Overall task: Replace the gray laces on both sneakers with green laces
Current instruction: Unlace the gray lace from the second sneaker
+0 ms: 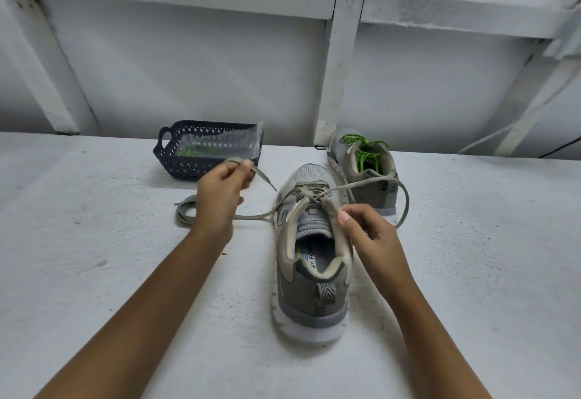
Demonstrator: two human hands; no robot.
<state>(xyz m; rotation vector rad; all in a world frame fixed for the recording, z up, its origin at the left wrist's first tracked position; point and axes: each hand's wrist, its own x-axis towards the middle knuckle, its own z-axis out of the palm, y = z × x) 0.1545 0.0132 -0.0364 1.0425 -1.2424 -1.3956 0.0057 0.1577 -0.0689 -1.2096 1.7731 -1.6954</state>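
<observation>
A grey sneaker (311, 285) stands in the middle of the white surface, heel towards me, still threaded with a gray lace (371, 182). My left hand (220, 197) pinches one end of that lace, pulled out to the left. My right hand (367, 235) grips the sneaker's collar on its right side. The lace's other end loops away to the right. A second grey sneaker (364, 166) behind it wears green laces (364, 155). A loose gray lace (185, 210) lies coiled left of my left hand.
A dark blue lattice basket (176, 159) sits at the back left, holding a clear plastic bag (220, 144) with a green lace inside. A white wall with beams rises right behind the surface's far edge.
</observation>
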